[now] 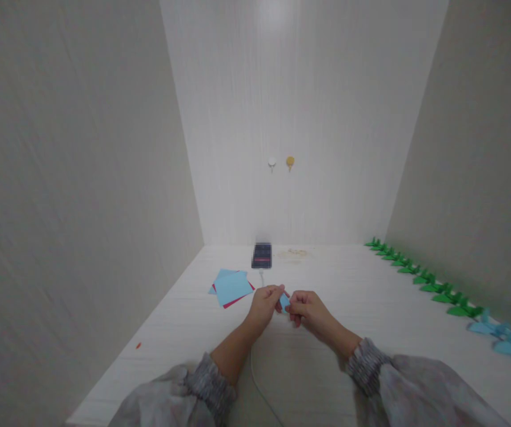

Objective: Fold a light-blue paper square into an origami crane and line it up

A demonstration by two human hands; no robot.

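Observation:
My left hand (265,303) and my right hand (307,308) meet over the middle of the white table (371,296). Both pinch a small folded piece of light blue paper (284,302) between their fingertips. The paper is mostly hidden by my fingers. A small stack of blue and red paper squares (231,287) lies just left of my left hand.
A dark phone (262,255) lies at the back with a white cable (258,379) running toward me. Folded green paper figures (420,277) and several blue ones (504,341) line the right wall. Two hooks (281,162) hang on the back wall. A tiny red scrap (139,345) lies at left.

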